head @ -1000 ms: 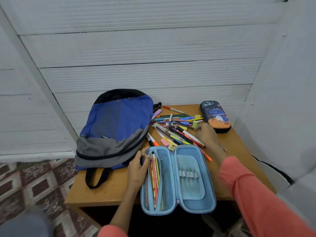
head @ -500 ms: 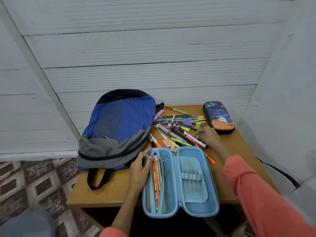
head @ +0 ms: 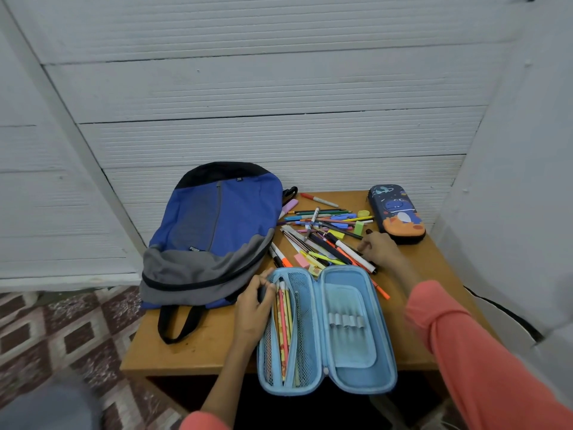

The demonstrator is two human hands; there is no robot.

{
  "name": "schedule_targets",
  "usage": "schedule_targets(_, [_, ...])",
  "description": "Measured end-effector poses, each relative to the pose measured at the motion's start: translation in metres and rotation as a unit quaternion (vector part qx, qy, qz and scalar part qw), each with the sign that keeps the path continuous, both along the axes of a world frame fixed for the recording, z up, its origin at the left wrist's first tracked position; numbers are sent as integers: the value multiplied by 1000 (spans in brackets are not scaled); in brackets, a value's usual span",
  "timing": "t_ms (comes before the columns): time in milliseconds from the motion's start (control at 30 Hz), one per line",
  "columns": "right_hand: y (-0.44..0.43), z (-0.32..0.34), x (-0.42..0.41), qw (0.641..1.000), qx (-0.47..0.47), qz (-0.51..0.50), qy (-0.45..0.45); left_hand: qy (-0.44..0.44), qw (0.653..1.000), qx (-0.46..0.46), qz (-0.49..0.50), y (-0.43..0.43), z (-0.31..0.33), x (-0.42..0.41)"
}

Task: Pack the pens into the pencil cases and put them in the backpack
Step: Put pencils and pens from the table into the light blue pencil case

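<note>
A light-blue pencil case (head: 347, 330) lies open at the table's front edge, with several pencils in its left mesh half. My left hand (head: 252, 305) grips the case's left rim and mesh flap. A heap of loose pens and markers (head: 322, 234) is spread behind the case. My right hand (head: 379, 249) rests at the heap's right edge, its fingers curled round a dark pen there. A blue and grey backpack (head: 214, 231) lies flat on the table's left part. A dark pencil case with a dinosaur print (head: 397, 214) lies shut at the back right.
The small wooden table (head: 192, 352) stands against a white ribbed wall (head: 279, 88). A white panel (head: 521, 181) closes in the right side. Patterned floor tiles (head: 46, 330) show on the left. Small erasers and sticky notes lie among the pens.
My right hand has drawn back a little along the heap's right edge toward the open case. My left hand stays on the case's rim.
</note>
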State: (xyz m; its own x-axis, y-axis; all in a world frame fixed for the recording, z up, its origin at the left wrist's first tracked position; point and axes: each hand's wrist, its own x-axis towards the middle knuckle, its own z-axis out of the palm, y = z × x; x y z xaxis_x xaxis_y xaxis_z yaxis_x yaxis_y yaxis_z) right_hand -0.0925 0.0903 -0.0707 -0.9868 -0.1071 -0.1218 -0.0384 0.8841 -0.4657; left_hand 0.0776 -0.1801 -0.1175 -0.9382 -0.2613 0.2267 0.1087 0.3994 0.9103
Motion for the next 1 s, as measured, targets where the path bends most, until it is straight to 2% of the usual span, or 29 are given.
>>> schedule_targets(167, [5, -3, 0, 999, 26, -28, 23, 1, 1000, -4, 3, 0, 0, 0])
schedule_targets(267, [7, 0, 4, 995, -35, -70, 54, 1, 1000, -6, 1, -1, -1, -1])
schedule_targets(333, [8, 5, 5, 984, -128, -91, 89, 3, 1000, -6, -1, -1, -2, -1])
schedule_targets(400, [6, 16, 7, 953, -264, -92, 114, 3, 1000, -8, -1, -1, -1, -1])
schedule_targets(500, [-2, 34, 11, 884, -432, -109, 143, 1, 1000, -8, -1, -1, 0, 0])
schedule_targets(600, [-15, 53, 15, 838, -503, -111, 180, 0, 1000, -9, 0, 0, 1, 0])
schedule_targets(700, [-36, 73, 26, 814, -545, -76, 186, 3, 1000, -10, 2, 0, 1, 0])
schedule_targets(800, [-64, 84, 44, 824, -547, -34, 143, 5, 1000, -13, 6, 0, -1, 0])
schedule_targets(1000, [-114, 61, 75, 892, -448, 39, 49, 4, 1000, -10, 3, -1, -2, 0])
